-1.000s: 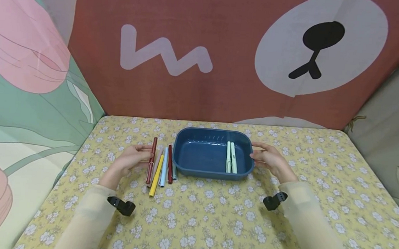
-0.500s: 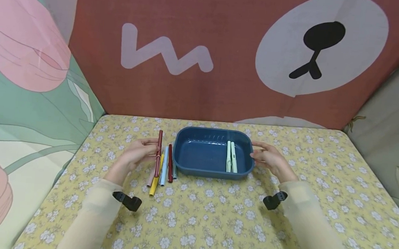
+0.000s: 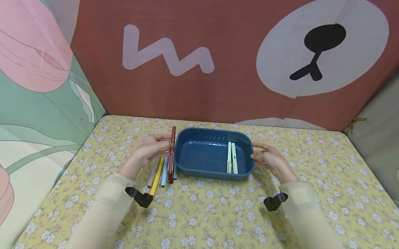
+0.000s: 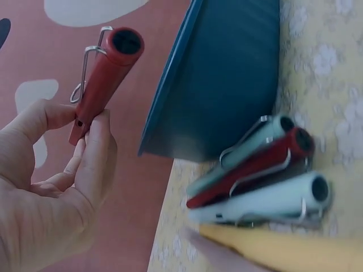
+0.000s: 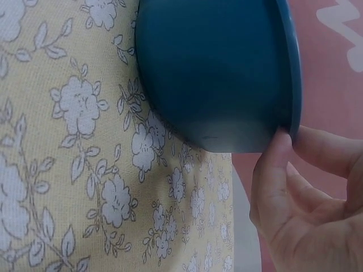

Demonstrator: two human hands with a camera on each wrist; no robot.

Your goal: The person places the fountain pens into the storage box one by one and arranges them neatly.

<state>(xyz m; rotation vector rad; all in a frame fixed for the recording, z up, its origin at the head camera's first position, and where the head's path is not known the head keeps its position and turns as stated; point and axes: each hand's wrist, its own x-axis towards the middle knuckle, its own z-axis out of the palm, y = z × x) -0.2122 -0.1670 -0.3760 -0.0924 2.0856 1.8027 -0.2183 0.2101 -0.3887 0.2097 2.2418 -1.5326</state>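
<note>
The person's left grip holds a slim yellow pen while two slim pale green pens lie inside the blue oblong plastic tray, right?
Not quite: the slim pen in the left grip is dark red, not yellow, as the left wrist view shows. The rest stands.

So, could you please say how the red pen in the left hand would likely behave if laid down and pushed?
The red pen is probably stiff, as it looks straight in the left hand. It is likely light, being slim beside the fingers. Being round, it may start to roll, though the protruding wire clip should check it.
</note>
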